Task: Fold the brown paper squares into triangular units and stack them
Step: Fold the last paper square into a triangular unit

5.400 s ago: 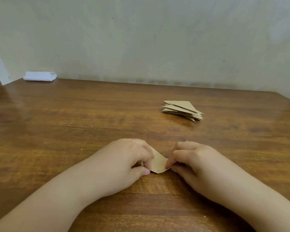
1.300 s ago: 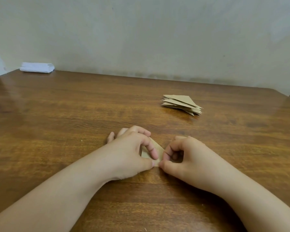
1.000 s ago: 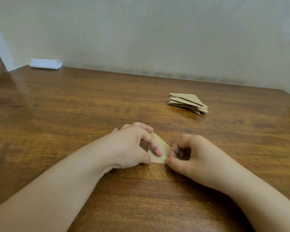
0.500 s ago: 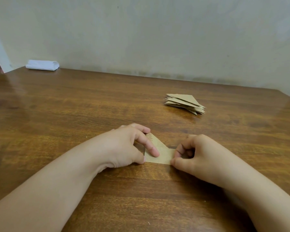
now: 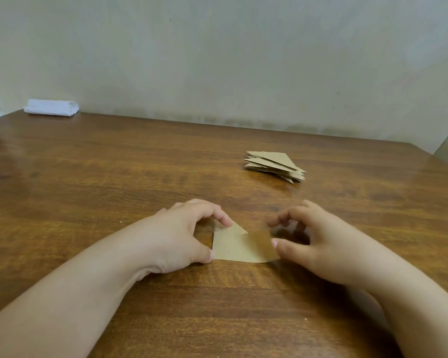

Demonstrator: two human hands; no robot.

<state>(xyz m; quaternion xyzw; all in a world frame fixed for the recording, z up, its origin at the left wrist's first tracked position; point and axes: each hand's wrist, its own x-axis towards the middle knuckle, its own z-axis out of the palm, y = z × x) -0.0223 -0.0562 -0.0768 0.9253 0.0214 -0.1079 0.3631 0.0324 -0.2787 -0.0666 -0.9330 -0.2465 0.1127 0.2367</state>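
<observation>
A folded brown paper triangle (image 5: pixel 233 248) lies flat on the wooden table (image 5: pixel 114 177) in front of me. My left hand (image 5: pixel 181 236) holds its left edge, with the index fingertip on the upper corner and the thumb at the lower left corner. My right hand (image 5: pixel 313 244) is blurred, its fingers loosely curled above the table. Its thumb tip lies at the triangle's right tip, which is blurred too. A stack of folded brown triangular units (image 5: pixel 274 165) sits farther back on the right, apart from both hands.
A folded white cloth (image 5: pixel 51 107) lies at the table's far left corner, against the pale wall. The table's right edge runs close behind the stack.
My right hand has slid rightward along the paper's lower edge and its fingers have loosened. More of the flat triangle now shows. My left hand stays on the left edge.
</observation>
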